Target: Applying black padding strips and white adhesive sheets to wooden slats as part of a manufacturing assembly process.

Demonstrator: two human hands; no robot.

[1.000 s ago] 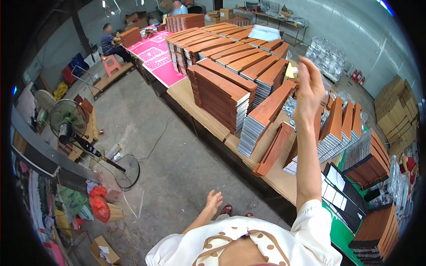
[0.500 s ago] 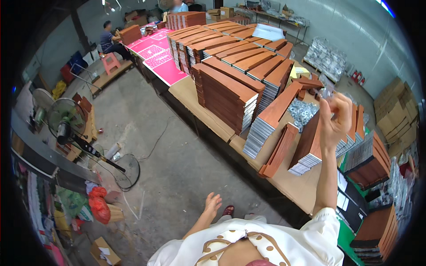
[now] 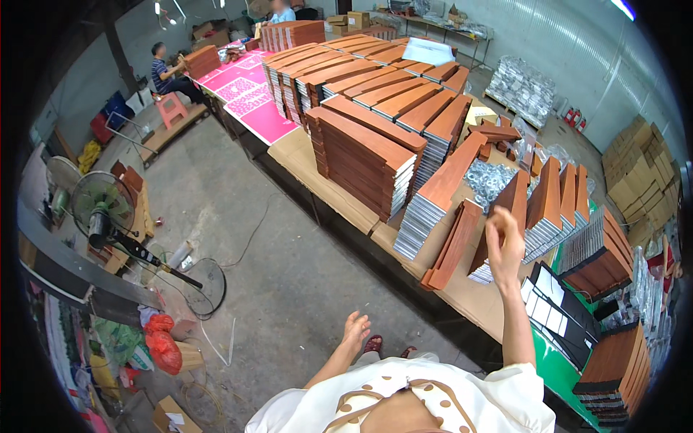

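Observation:
My right hand [image 3: 507, 245] is over the near part of the table, in front of a stack of reddish-brown slats [image 3: 511, 198] with pale edges. Its fingers curl toward the thumb; whatever lies between them, if anything, cannot be made out. Close by on the cardboard-covered tabletop [image 3: 462, 307] lie a narrow pair of brown slats [image 3: 455, 249] and a heap of shiny metal rings [image 3: 489, 180]. Low in front of my body, away from the table, my left hand [image 3: 355, 330] has its fingers apart and holds nothing.
Tall stacks of brown slats [image 3: 361, 155] line the long table beside pink printed sheets [image 3: 271, 123]. A standing fan [image 3: 105, 202] is at the left. Two people are at the far end, one sitting near a pink stool [image 3: 172, 110]. Cartons [image 3: 635, 162] are piled at the right.
My right hand has drawn back toward me and lower, from beyond the metal rings to above the nearer slats. My left hand has shifted slightly right in the view, still open.

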